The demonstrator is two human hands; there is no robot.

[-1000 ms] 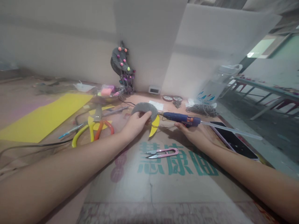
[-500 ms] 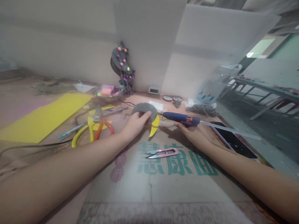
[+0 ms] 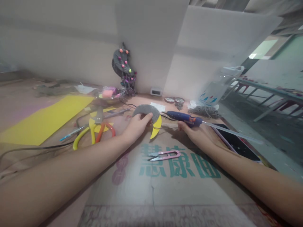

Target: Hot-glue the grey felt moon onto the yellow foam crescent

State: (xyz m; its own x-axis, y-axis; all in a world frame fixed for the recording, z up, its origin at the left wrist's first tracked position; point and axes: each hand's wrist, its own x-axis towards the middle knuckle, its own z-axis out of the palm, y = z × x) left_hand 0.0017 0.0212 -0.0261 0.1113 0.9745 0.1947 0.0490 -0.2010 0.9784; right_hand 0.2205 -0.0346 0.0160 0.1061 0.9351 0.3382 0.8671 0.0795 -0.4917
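Observation:
Between the thumb and fingers of my left hand [image 3: 140, 124] is a crescent [image 3: 148, 109], wrapped in grey yarn along most of its curve. Its lower tip is bare yellow [image 3: 156, 126]. My right hand [image 3: 193, 130] grips a blue glue gun [image 3: 181, 116], with a long clear glue stick [image 3: 229, 130] poking out of its back. The nozzle points left, close to the crescent's right side; whether it touches cannot be made out. Pink thread snips [image 3: 165, 155] lie on the printed cardboard [image 3: 151, 192] below both hands.
Pliers with yellow and orange handles [image 3: 93, 132] and yellow sheet [image 3: 52, 119] lie left. A beaded grey crescent ornament [image 3: 123, 64] leans on the wall. A phone [image 3: 236, 142], grey yarn [image 3: 204, 111] and a clear bottle [image 3: 215, 85] are right. A small digital display [image 3: 156, 91] stands behind.
The glue gun has tilted slightly, its nozzle rising a little and drawing off from the crescent's edge. My right hand's fingers shifted slightly. My left hand and the crescent stay nearly still.

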